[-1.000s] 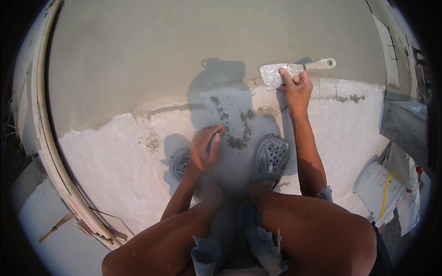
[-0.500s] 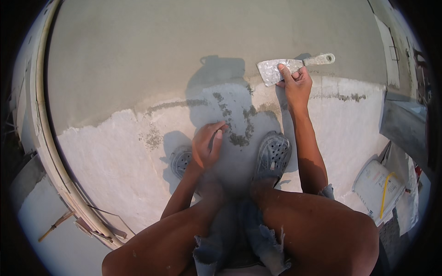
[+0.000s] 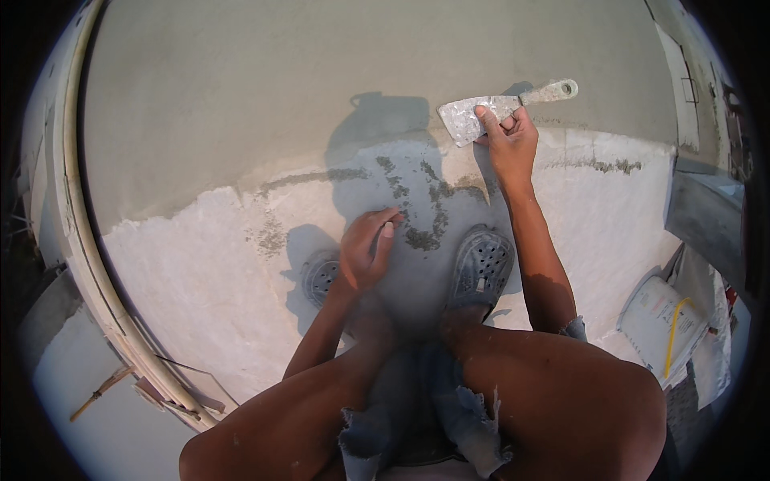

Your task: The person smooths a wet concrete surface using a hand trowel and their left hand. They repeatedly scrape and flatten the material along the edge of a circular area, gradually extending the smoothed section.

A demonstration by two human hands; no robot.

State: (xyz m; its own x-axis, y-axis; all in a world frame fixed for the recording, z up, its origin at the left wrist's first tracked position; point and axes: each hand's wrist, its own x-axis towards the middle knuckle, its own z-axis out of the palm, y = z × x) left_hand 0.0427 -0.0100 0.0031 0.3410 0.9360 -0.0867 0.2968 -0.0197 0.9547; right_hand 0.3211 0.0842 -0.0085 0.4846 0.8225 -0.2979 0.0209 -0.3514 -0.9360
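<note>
My right hand [image 3: 509, 148] grips a plaster-spattered scraper [image 3: 461, 120] by the blade, its handle pointing right. The blade lies over the edge where smooth grey plaster [image 3: 241, 80] meets a rougher whitish band [image 3: 176, 280]. Lower and left of it, my left hand [image 3: 367, 244] is loosely closed, fingers curled together with the thumb beside them and nothing visible in them, near dark crumbly patches on the pale surface. Between my bent knees are two grey perforated clogs [image 3: 481, 272], the left one partly hidden behind my left arm.
A white bucket [image 3: 646, 321] with a yellow handle stands at right beside pale sheeting and a grey ledge [image 3: 706, 208]. A long pale pipe-like edge [image 3: 76, 240] runs down the left side, with a wooden stick [image 3: 100, 393] and scraps near its lower end.
The scraper in my right hand has moved slightly up and left. My left hand has shifted slightly up and to the right.
</note>
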